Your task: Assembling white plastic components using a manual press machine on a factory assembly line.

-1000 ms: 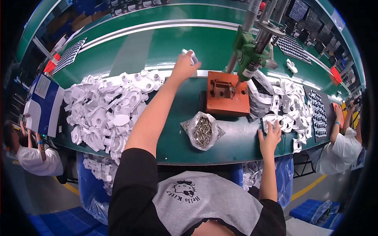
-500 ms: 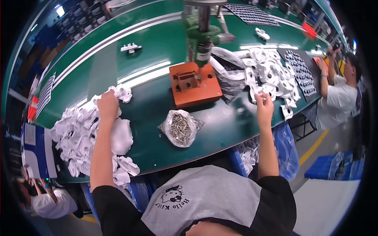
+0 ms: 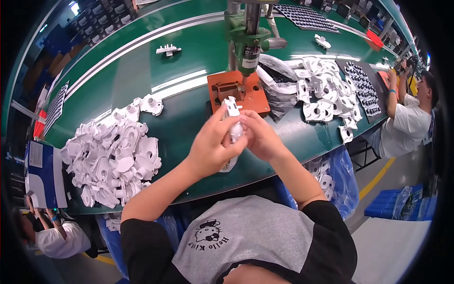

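Both hands meet over the middle of the bench, just in front of an orange press fixture (image 3: 259, 101). My left hand (image 3: 212, 144) is closed around a white plastic part (image 3: 231, 108), whose slotted end points up between the hands. From the other side my right hand (image 3: 261, 136) grips it too, fingers bent against its lower portion. Whether this is one piece or two fitted together is hidden by the fingers. Beneath the hands, only an edge of the clear bag (image 3: 230, 165) of small metal screws shows.
A large heap of white plastic parts (image 3: 111, 163) covers the left of the bench; a smaller pile (image 3: 326, 87) lies right. The green press (image 3: 248, 49) stands behind the fixture, beside a plastic bag (image 3: 279, 90). Blue-lined bins (image 3: 340, 180) sit below the edge. A co-worker (image 3: 409, 113) is at far right.
My left hand has come from the left heap and my right hand from the right pile. They now meet at the centre on a white plastic part, covering most of the screw bag.
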The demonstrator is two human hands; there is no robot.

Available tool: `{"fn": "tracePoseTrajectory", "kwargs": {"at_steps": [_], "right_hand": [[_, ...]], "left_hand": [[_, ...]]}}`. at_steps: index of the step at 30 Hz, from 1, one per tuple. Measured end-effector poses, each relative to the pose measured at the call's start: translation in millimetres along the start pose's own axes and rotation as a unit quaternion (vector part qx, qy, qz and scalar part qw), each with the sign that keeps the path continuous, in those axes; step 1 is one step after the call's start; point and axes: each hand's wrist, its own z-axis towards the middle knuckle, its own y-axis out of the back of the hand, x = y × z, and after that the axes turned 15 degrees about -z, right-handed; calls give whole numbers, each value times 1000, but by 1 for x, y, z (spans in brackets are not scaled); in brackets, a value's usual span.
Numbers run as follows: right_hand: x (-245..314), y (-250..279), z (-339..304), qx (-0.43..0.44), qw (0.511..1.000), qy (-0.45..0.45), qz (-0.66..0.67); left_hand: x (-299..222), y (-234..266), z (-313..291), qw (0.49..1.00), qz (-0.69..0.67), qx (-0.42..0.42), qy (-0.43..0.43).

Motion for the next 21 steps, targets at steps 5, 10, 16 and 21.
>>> {"fn": "tracePoseTrajectory", "kwargs": {"at_steps": [5,10,16,21], "right_hand": [[8,4,-4,36,998,-17,57],[0,13,-2,39,998,-46,14],[11,19,-3,77,994,-83,11],[-1,22,-1,100,990,-97,25]], "left_hand": [[-7,-9,0,977,-114,-52,172],[-3,-9,-8,983,-83,0,163],[0,-9,-11,983,-86,-18,164],[-7,-15,-9,981,-97,-12,166]]}}
